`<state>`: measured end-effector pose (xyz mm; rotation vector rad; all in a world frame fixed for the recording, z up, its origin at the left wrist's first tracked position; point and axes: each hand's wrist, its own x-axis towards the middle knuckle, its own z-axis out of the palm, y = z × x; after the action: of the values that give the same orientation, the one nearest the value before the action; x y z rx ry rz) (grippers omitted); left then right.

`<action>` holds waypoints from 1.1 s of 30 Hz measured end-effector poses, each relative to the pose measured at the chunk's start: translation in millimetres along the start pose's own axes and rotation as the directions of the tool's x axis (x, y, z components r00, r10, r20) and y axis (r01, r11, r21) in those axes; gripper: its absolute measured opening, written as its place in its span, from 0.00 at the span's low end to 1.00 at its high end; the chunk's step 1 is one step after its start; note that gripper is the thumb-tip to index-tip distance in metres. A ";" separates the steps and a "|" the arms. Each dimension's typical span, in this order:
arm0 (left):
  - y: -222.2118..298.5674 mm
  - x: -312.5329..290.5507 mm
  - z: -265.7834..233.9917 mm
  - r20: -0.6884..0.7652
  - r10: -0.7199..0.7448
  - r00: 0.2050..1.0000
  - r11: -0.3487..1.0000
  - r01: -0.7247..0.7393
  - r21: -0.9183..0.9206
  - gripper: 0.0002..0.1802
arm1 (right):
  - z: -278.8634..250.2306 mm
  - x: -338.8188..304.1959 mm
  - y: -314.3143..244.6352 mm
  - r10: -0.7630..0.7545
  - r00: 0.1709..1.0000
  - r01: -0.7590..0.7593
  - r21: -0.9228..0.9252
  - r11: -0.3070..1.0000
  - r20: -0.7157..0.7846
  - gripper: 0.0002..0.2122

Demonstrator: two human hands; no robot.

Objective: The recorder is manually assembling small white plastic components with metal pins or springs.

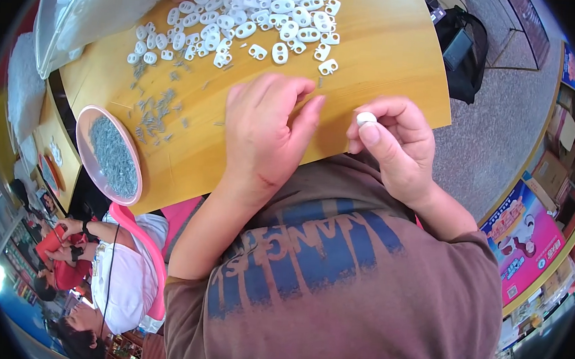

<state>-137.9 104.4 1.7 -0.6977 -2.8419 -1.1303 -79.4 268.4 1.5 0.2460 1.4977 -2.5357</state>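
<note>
We pinch a small white piece in our right hand near the edge of the table; our left hand, thumb and forefinger apart, is alongside; beyond lie loose grey springs, then white toggles

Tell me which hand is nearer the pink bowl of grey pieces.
Left. The left hand is over the table, to the right of the pink bowl; the right hand, pinching a small white piece, is farther right.

small white piece, pinched in right hand
</note>
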 end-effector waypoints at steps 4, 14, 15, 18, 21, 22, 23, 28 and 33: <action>-0.5 1.5 7.4 -0.023 -0.039 0.999 0.998 0.038 -0.044 0.07 | -4.0 1.0 4.6 -0.022 1.000 0.022 0.045 0.999 0.010 0.07; -3.0 10.4 11.6 -0.025 0.035 0.999 0.990 -0.032 0.140 0.06 | -10.7 3.5 3.2 -0.042 0.985 0.047 -0.026 0.999 0.164 0.06; -4.1 9.6 10.3 -0.013 0.031 0.999 0.989 -0.029 0.142 0.05 | -11.5 3.7 3.8 -0.060 0.981 0.068 -0.037 0.997 0.186 0.07; -7.4 7.1 5.4 -0.012 -0.038 0.999 0.990 0.039 0.133 0.04 | -12.2 3.5 3.8 -0.068 0.979 0.086 -0.090 0.992 0.192 0.07; -7.8 7.8 -0.2 -0.046 -0.022 0.999 0.977 0.031 0.211 0.04 | -13.5 3.9 5.6 -0.079 0.977 0.099 -0.093 0.991 0.199 0.07; -6.3 8.5 -0.5 -0.044 -0.022 0.999 0.977 0.030 0.210 0.04 | -13.9 4.1 6.2 -0.079 0.977 0.098 -0.092 0.991 0.197 0.07; -3.7 8.9 -1.1 -0.051 -0.008 0.999 0.978 0.018 0.207 0.03 | -13.9 4.3 6.3 -0.088 0.975 0.111 -0.102 0.989 0.203 0.07; -3.1 16.2 4.8 -0.097 0.159 0.983 0.977 -0.142 0.162 0.05 | -12.6 3.8 6.4 -0.101 0.973 0.130 -0.132 0.983 0.209 0.08; 1.4 27.0 4.3 0.008 0.201 0.980 0.968 -0.199 0.152 0.07 | -13.8 3.8 8.4 -0.125 0.965 0.163 -0.156 0.974 0.232 0.08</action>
<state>-161.0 118.9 3.9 -0.9404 -2.7374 -0.8747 -80.4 276.2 -13.1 -0.1717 1.6873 -2.4210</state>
